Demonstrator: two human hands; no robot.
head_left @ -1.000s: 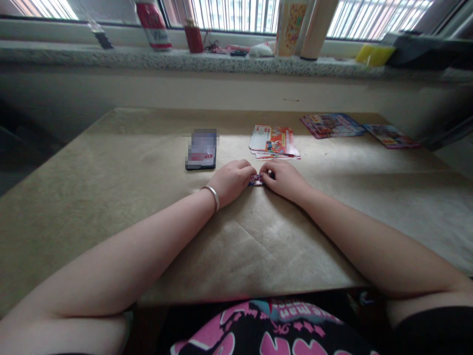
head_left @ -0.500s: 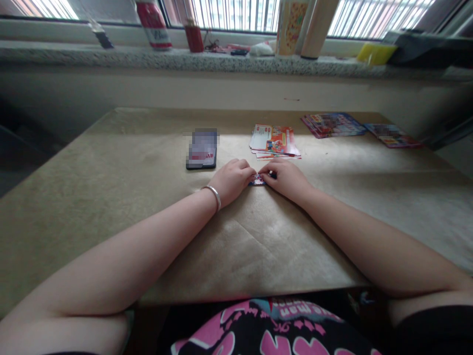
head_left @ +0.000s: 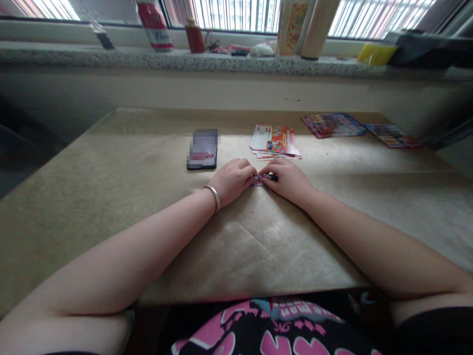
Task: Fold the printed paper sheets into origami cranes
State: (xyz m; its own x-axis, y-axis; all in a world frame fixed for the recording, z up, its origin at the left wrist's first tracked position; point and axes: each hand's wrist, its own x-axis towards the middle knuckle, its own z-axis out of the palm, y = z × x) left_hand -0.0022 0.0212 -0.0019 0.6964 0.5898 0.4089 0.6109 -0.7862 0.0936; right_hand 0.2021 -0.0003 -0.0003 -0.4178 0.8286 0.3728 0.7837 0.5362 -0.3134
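Note:
Both my hands meet over the middle of the table, with a small patterned piece of printed paper between their fingertips. It shows blue, white and red colours and appears folded; most of it is covered by fingers. My left hand, with a silver bangle at its wrist, pinches the paper's left end. The right end is pinched by my right hand between thumb and index finger. A dark spot shows inside the right hand's curl; I cannot tell what it is. Just beyond the hands lies a stack of orange and white printed cards.
A phone lies left of the cards. Two piles of colourful printed packets, one pile and another, lie at the far right. The granite windowsill behind holds a red can, bottles and a yellow object.
The fingers have shifted slightly on the paper, and its visible face looks different, narrower and more patterned. The dark spot by the right hand shows more. Arms stay nearly still.

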